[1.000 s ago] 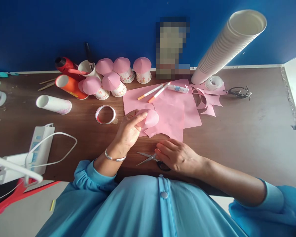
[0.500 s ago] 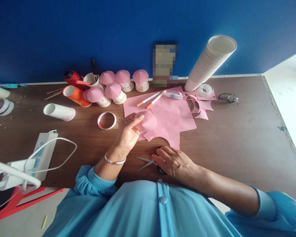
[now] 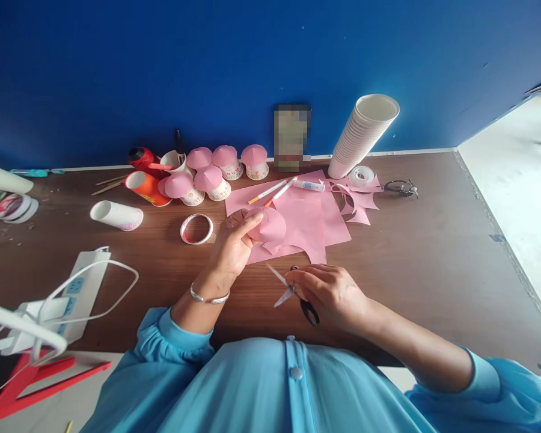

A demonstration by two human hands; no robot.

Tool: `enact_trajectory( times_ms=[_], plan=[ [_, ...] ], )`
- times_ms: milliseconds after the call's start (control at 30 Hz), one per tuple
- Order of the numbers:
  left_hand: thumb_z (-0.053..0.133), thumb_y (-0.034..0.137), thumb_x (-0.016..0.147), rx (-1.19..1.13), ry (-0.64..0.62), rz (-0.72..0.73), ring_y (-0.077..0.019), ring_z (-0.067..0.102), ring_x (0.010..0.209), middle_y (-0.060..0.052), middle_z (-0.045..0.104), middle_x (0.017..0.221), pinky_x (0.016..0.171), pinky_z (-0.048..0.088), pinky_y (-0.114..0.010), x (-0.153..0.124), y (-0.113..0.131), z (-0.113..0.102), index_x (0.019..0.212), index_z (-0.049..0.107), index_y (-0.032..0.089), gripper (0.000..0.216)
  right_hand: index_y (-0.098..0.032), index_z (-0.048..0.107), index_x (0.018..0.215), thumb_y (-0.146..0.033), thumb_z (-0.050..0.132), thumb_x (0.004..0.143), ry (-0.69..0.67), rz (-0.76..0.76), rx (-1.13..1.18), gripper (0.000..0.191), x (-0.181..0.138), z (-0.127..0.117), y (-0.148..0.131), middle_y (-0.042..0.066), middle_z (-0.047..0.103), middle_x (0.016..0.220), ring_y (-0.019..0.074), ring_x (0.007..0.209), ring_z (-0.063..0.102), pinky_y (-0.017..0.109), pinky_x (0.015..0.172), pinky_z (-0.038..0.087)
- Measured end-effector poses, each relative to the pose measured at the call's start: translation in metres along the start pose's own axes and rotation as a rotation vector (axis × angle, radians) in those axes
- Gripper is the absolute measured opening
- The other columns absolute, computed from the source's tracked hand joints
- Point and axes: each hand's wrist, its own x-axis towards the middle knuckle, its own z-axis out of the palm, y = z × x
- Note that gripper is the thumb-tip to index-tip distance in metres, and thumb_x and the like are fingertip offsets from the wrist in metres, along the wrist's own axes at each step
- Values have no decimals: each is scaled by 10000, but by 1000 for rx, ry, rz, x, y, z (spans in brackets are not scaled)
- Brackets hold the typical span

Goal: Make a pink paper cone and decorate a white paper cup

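Observation:
Between the thumb and fingers of my left hand (image 3: 234,243) is a pink paper cone (image 3: 273,225), held over the pink paper sheets (image 3: 304,219). My right hand (image 3: 327,291) grips a pair of scissors (image 3: 293,288) near the pivot. The blades are spread and point left, while one black handle loop hangs below the fingers. Two markers (image 3: 282,188) and a glue tube (image 3: 309,186) lie on the sheets. Behind my left hand stand several small white cups with pink cone tops (image 3: 219,181), drawn with coloured patterns.
A tall stack of paper cups (image 3: 363,135) leans against the blue wall, near a roll of white tape (image 3: 361,175), paper offcuts (image 3: 358,201) and glasses (image 3: 401,188). Left are a tape ring (image 3: 196,229), a white cup (image 3: 116,215), an orange cup (image 3: 148,189) and a power strip (image 3: 79,294) with cables.
My right hand has lifted the scissors off the tabletop, and their blades have turned. My left hand still holds the paper cone in nearly the same place. The camera view has shifted slightly.

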Motion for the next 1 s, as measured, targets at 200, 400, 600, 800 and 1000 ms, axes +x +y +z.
enact_trajectory(
  times_ms=[200,400,600,800,1000],
  plan=[
    [884,297,713,68,-14,-30,-143,698,835,-14,754,831,805,553,-257,6,3,8,775,764,165,188,-207,684,1334,-373,449,1111,-220,329,803,364,4,-44,11,93,802,1113,194,1014,764,294,862,594],
    [878,283,700,123,-61,-35,-98,595,697,26,655,717,696,488,-222,14,14,16,662,665,170,243,-214,699,1302,-529,797,891,-116,459,1024,527,1,-56,30,88,755,1093,216,984,700,315,832,569],
    [871,335,702,242,-95,-51,-113,518,670,24,584,660,675,440,-249,21,18,21,646,626,176,298,-172,738,1238,-566,597,1013,139,612,1246,476,-5,-38,53,141,780,1043,215,810,704,330,662,559],
    [897,324,671,234,-104,-118,-91,454,614,42,541,615,608,394,-231,26,16,19,637,588,182,341,-189,751,1233,-499,696,968,158,699,1341,412,-6,-29,63,152,794,1073,237,862,736,407,783,615],
    [900,314,676,199,-137,-166,-79,428,551,54,504,573,544,367,-230,25,15,20,627,579,186,350,-303,758,1244,-513,924,744,156,613,1265,567,-6,-22,64,53,752,995,197,854,692,370,802,592]
  ],
)
